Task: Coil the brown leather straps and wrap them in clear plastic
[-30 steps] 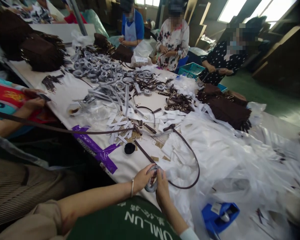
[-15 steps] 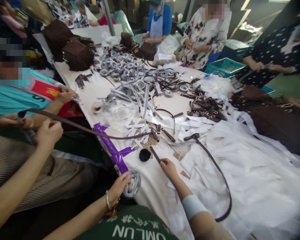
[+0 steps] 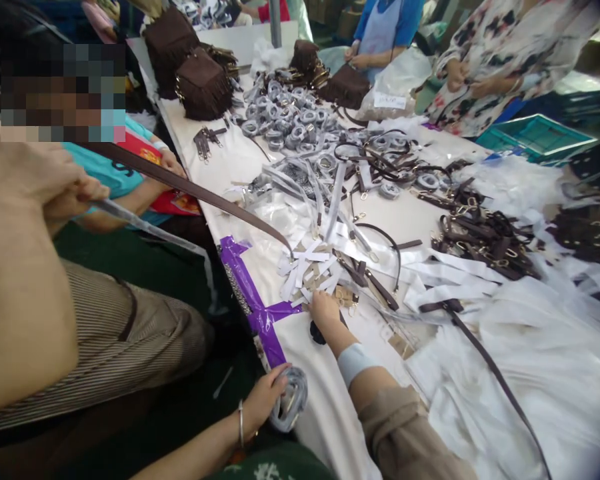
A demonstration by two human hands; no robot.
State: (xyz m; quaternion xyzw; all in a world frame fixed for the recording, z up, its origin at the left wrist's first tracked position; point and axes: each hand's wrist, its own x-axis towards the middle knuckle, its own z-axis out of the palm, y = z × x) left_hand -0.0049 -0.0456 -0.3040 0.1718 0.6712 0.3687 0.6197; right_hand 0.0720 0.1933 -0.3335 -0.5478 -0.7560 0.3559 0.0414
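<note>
My left hand (image 3: pixel 263 400) is at the table's near edge, shut on a coiled roll of grey strap (image 3: pixel 291 400) wrapped in transparent film. My right hand (image 3: pixel 325 310), with a pale blue cuff, rests on the white table covering (image 3: pixel 300 373). Its fingertips are hidden among white paper strips (image 3: pixel 303 270) and short brown leather straps (image 3: pixel 367 283). A round black object (image 3: pixel 318 332) lies just under that wrist. I cannot tell whether my right hand holds anything.
To my left, a co-worker's hand (image 3: pixel 77 200) holds a long brown strap (image 3: pixel 190 190) reaching over the table. Purple tape (image 3: pixel 253 300) marks the table. Grey rolls (image 3: pixel 290 113), brown fringed bags (image 3: pixel 203 87) and white plastic sheeting (image 3: pixel 530 360) surround the work area.
My right hand has left the roll and moved up the table to the strips. My left hand keeps the roll. The view has swung left, and the co-worker's strap has risen.
</note>
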